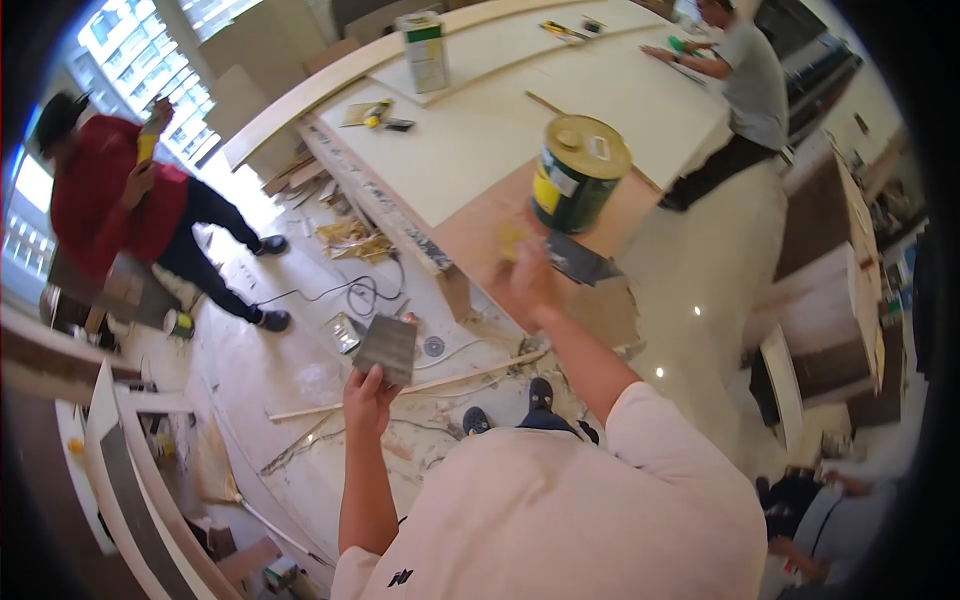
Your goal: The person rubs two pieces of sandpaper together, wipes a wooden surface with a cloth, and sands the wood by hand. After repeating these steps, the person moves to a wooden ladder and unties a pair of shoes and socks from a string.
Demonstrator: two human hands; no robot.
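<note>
My left hand [368, 400] grips a small rectangular grey-brown panel [388, 349] by its lower edge, thumb on top, held over the floor. My right hand [535, 278] reaches out over the near corner of the worktable and is smeared by motion. At its fingertips is a blurred yellow flat piece [511, 240], which seems to be pinched between them. Just right of that hand lies a dark grey flat piece [580, 260], overhanging the table edge. A large green and yellow metal can [580, 172] with a gold lid stands behind it on the brown board.
The white-topped worktable [480, 140] also bears a tall rectangular tin [425, 55] and hand tools [376, 114]. One person [130, 190] stands at left, another [750, 90] leans over the far right side. A cable [365, 290], wood strip [450, 380] and scraps litter the floor.
</note>
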